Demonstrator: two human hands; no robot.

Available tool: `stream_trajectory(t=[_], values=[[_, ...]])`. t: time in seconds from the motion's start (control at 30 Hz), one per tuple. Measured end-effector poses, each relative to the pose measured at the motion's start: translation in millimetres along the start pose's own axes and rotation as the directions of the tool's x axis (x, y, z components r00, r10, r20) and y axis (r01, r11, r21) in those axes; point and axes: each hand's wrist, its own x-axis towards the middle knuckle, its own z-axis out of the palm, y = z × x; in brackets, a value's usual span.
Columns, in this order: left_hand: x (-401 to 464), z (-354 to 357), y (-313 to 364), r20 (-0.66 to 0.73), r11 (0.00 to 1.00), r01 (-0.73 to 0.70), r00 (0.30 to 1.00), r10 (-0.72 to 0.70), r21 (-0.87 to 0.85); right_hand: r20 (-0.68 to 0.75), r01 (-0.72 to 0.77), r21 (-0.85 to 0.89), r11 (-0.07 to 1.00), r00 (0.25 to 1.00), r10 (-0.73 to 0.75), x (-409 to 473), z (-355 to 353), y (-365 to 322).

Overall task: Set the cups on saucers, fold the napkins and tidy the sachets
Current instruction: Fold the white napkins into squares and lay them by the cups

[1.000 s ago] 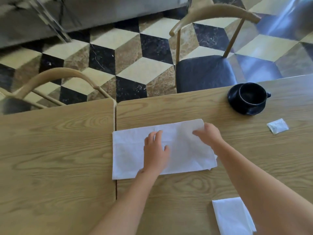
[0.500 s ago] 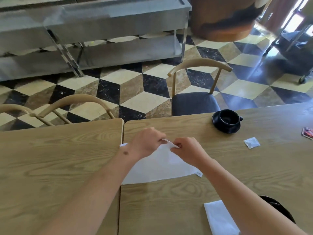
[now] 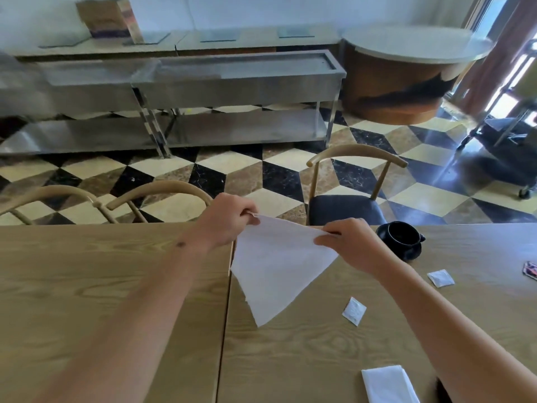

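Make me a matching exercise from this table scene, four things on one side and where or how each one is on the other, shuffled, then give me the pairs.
Things
1. white napkin
2. black cup
3. folded napkin
4. white sachet

States
A. lies flat near the table's near edge
B. sits on a black saucer
C. lies loose on the wood, right of the hanging corner
D. held up by two corners, pinched by the left hand and the right hand

Pairs: 1-D, 2-B, 3-A, 4-C
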Motion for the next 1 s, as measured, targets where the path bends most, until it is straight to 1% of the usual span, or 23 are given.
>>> stream_trajectory(t=[0.03,0.1,0.2,0.27,0.33,0.4,0.47,0.5,0.57,0.63,0.7,0.77,0.9,1.0], values=[[-2,-7,1,-0.024,0.999,0.009,1.0,-0.01,-0.032,-0.006,0.007,0.026,1.0,1.0,-0.007,2,-11,-4],[-4,-18,4,-0.026,0.996,0.034,0.999,-0.036,-0.082,-0.004,0.021,0.083,0.996,1.0,-0.021,2,-34,-11],[-4,-25,4,0.056,0.99,0.056,0.997,-0.048,-0.133,0.045,0.034,0.118,0.992,0.998,-0.04,5,-61,-19],[-3,-26,1,0.124,0.981,0.073,0.991,-0.051,-0.179,0.08,0.038,0.103,0.994,0.996,-0.047,15,-70,-17],[1,-24,-4,0.146,0.978,0.091,0.987,-0.064,-0.19,0.103,0.044,0.07,0.997,0.993,-0.051,26,-72,-12],[8,-18,-8,0.129,0.98,0.106,0.988,-0.084,-0.17,0.097,0.058,-0.004,0.998,0.994,-0.057,38,-68,-7],[18,-11,-11,0.101,0.982,0.125,0.989,-0.111,-0.144,0.055,0.074,-0.086,0.994,0.996,-0.069,50,-62,-2],[24,-8,-12,0.086,0.982,0.135,0.989,-0.124,-0.135,0.021,0.071,-0.098,0.993,0.997,-0.069,57,-58,1],[34,-5,-14,0.038,0.983,0.141,0.99,-0.137,-0.119,-0.051,0.049,-0.077,0.996,0.997,-0.053,68,-55,7],[43,-6,-14,-0.04,0.987,0.118,0.992,-0.123,-0.106,-0.123,0.049,-0.046,0.998,0.991,-0.055,76,-55,12],[49,-10,-14,-0.104,0.991,0.099,0.989,-0.109,-0.095,-0.202,0.068,-0.033,0.997,0.977,-0.074,82,-57,14],[52,-15,-13,-0.135,0.993,0.075,0.987,-0.086,-0.089,-0.249,0.096,-0.05,0.994,0.963,-0.105,83,-60,12],[41,-19,-8,-0.152,0.995,0.011,0.988,-0.027,-0.101,-0.242,0.11,-0.04,0.993,0.963,-0.116,66,-63,7],[12,-11,-8,-0.096,0.992,-0.008,0.995,-0.004,-0.123,-0.195,0.118,-0.042,0.992,0.973,-0.124,35,-50,7]])
